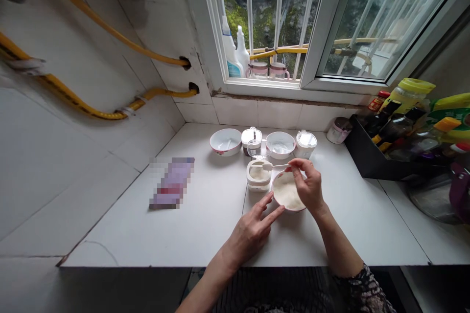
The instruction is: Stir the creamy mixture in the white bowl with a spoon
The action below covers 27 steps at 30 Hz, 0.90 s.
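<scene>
white spoon [269, 167] is being pinched by right hand [309, 185] over open flip-lid jar [258, 186]; powder-filled bowl [293, 210], just right of jar on white counter [205, 215], is being touched at near-left rim by left hand [253, 229], fingers spread.

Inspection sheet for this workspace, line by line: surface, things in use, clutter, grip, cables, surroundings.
Surface: white countertop, dark seams.
Things in use: near bowl and open canister, both with pale powder, kind unclear; white spoon.
Clutter: two white bowls and two lidded canisters behind; pixelated purple item left; black bin of bottles right.
Grip: left hand fingers at near bowl's rim; right hand pinches spoon, its head at the canister's mouth, contact unclear.
Cables: nothing seen; two yellow hoses enter wall holes.
Surroundings: sliding window, bars outside; tiled wall.
</scene>
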Each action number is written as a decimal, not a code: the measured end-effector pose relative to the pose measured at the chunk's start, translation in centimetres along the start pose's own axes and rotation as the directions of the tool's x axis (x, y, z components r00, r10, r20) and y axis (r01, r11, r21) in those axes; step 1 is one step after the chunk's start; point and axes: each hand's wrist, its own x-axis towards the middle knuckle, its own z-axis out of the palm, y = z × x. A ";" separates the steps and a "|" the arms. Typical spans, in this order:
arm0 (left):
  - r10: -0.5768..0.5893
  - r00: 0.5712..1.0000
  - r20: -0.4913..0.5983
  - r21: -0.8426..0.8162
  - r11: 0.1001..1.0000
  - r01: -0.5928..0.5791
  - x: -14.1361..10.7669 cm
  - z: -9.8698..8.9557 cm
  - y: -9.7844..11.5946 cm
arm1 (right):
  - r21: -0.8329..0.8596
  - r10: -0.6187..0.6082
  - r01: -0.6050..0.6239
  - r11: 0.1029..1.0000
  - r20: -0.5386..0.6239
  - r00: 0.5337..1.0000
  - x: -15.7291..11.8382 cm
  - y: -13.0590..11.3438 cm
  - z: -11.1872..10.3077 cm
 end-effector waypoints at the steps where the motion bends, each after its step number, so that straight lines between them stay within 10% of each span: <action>1: -0.002 1.000 0.006 0.001 1.000 0.002 0.0 -0.1 0.0 | 0.032 0.095 -0.094 0.995 -0.026 0.995 0.1 0.2 -0.5; 13: 0.000 1.000 0.005 0.004 1.000 0.000 0.1 -0.3 0.2 | -0.147 0.034 0.007 0.989 0.271 0.962 0.4 1.6 -4.0; 27: 0.005 1.000 -0.002 0.003 1.000 -0.005 0.2 -0.2 0.2 | 0.151 0.472 -0.518 0.842 0.256 0.843 0.6 1.4 -3.1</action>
